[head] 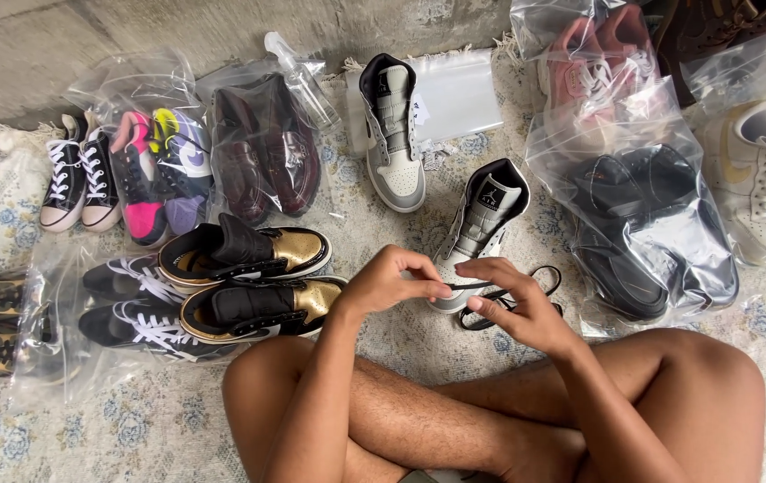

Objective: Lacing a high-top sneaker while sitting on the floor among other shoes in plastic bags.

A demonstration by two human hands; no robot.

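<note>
Lace [501,288] — black, flat — runs between my two hands, just in front of the grey high-top sneaker [481,228] standing on the patterned rug [132,420]. My left hand [389,282] pinches one end between thumb and fingertips; my right hand [517,304] pinches it too, remaining fingers loosely curled. Left of that sneaker lie black-and-gold shoes [253,282]; right of it, bagged dark shoes [638,224].

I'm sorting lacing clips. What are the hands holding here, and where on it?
Both hands, left and right, pinch a black shoelace along a straight stretch near one end, above the grey high-top sneaker.
</note>
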